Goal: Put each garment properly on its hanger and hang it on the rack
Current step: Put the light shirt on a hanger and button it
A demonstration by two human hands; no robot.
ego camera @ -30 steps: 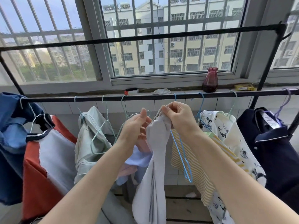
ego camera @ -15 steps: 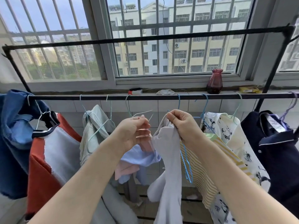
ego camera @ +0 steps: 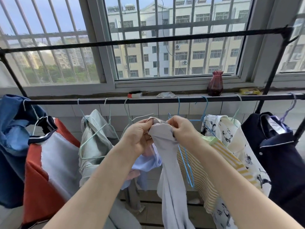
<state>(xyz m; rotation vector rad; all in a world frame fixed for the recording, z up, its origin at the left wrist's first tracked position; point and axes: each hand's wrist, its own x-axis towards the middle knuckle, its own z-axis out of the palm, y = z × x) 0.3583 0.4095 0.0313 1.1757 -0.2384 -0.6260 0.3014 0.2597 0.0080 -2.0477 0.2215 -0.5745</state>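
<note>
Now left hand [ego camera: 137,138] and right hand [ego camera: 182,129] pinch, seemingly, the pale garment's [ego camera: 170,171] top.

Pale lilac garment [ego camera: 171,171]: top bunched between both hands, collar hidden; hem cut off by lower edge.
Blue hanger [ego camera: 185,156]: shoulders covered by the garment and the right hand [ego camera: 183,129].
Yellow packet [ego camera: 249,91] on sill: print too small to read.
Blue garment [ego camera: 11,146]: cut off at left edge.
</note>
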